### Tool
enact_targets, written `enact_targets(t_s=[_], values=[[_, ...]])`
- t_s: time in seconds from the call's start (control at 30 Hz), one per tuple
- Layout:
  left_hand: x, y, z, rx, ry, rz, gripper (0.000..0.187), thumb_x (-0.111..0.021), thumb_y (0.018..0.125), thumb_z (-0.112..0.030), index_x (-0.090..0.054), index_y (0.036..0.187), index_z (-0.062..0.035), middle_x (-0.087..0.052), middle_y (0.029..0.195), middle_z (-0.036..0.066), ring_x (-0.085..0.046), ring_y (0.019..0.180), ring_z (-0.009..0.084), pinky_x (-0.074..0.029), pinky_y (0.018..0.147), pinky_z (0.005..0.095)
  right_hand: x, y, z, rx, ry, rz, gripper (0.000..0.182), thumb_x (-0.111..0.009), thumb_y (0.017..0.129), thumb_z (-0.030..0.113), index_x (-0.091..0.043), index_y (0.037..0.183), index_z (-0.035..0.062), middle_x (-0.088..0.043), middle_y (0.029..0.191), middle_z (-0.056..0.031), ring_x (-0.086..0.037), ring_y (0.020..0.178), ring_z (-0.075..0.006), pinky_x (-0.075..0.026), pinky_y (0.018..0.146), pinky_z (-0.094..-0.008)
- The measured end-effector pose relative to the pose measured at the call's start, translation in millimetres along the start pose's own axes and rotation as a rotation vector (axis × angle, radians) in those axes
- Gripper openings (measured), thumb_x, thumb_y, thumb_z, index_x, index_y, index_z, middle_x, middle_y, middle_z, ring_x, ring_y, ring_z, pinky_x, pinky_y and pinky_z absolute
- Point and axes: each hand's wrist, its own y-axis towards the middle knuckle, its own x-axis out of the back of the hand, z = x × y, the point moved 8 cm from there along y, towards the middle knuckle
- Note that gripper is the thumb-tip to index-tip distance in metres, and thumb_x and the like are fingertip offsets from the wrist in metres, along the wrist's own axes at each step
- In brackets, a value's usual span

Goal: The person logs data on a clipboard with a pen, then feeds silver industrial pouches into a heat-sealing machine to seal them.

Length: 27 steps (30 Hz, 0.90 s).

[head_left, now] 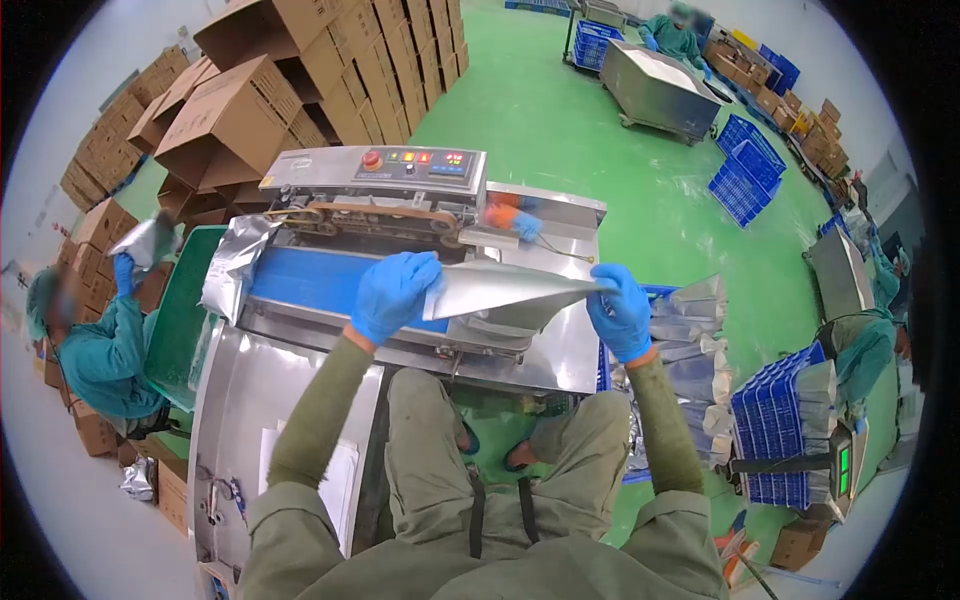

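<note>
A silver foil pouch (510, 292) is stretched between my two gloved hands in front of the band sealing machine (330, 170). My left hand (395, 292) pinches its left end, above the blue conveyor belt (315, 278). At the opposite corner, my right hand (620, 315) has its fingers closed on the pouch. Another filled foil pouch (238, 268) rests at the belt's left end, partly over a green bin. An orange and blue item (515, 218) lies by the sealer's right end, too blurred to name.
Several silver pouches (690, 370) stand in a blue crate at my right. Beyond them is another blue crate (770, 430) beside a scale display (843, 470). At left, a co-worker (110, 350) lifts a pouch next to the green bin (185, 330). Stacked cartons (340, 70) rise behind the sealer.
</note>
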Motion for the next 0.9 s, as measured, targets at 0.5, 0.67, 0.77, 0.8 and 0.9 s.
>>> enact_targets(t_s=[0.5, 0.67, 0.77, 0.8, 0.9], values=[[-199.8, -77.1, 115.0, 1.025, -0.813, 0.04, 0.034, -0.063, 0.087, -0.022, -0.061, 0.062, 0.0018, -0.048, 0.053, 0.001, -0.043, 0.051, 0.0094, -0.035, 0.048, 0.0339, -145.0, -66.0, -93.8, -1.16, 0.691, -0.085, 0.03, -0.061, 0.094, 0.025, -0.071, 0.088, -0.0032, -0.057, 0.067, 0.0014, -0.05, 0.06, -0.007, -0.04, 0.05, -0.0267], [-202.6, -88.6, 127.9, 1.102, -0.883, -0.022, 0.036, -0.064, 0.086, -0.024, -0.061, 0.062, 0.003, -0.049, 0.052, 0.003, -0.042, 0.05, 0.0113, -0.036, 0.049, 0.0376, -167.4, -52.6, -96.0, -1.118, 0.709, -0.123, 0.03, -0.062, 0.092, 0.023, -0.067, 0.079, -0.0027, -0.053, 0.062, 0.0021, -0.046, 0.059, -0.0071, -0.038, 0.053, -0.0297], [-200.1, -91.9, 150.2, 1.05, -0.756, 0.016, 0.036, -0.066, 0.088, -0.021, -0.058, 0.062, 0.0032, -0.043, 0.054, -0.003, -0.036, 0.053, 0.0078, -0.032, 0.049, 0.034, -188.9, -47.8, -100.7, -1.081, 0.71, -0.102, 0.037, -0.063, 0.093, 0.023, -0.057, 0.067, -0.0023, -0.047, 0.06, 0.0024, -0.04, 0.06, -0.0078, -0.035, 0.053, -0.0318], [-196.8, -93.6, 155.5, 1.037, -0.715, 0.02, 0.037, -0.066, 0.088, -0.021, -0.058, 0.062, 0.0033, -0.042, 0.054, -0.003, -0.035, 0.053, 0.0078, -0.032, 0.049, 0.0341, -193.7, -44.6, -98.7, -1.059, 0.692, -0.09, 0.037, -0.063, 0.093, 0.023, -0.057, 0.067, -0.002, -0.048, 0.06, 0.0024, -0.04, 0.06, -0.0075, -0.035, 0.052, -0.0317], [-179.3, -96.3, 169.9, 1.107, -0.723, 0.002, 0.038, -0.065, 0.089, -0.022, -0.057, 0.061, 0.0032, -0.041, 0.055, -0.003, -0.035, 0.056, 0.0072, -0.032, 0.051, 0.0334, -208.1, -34.5, -92.3, -0.962, 0.629, -0.064, 0.035, -0.062, 0.093, 0.022, -0.059, 0.068, -0.0009, -0.049, 0.061, 0.0031, -0.042, 0.061, -0.0064, -0.036, 0.052, -0.0308]])
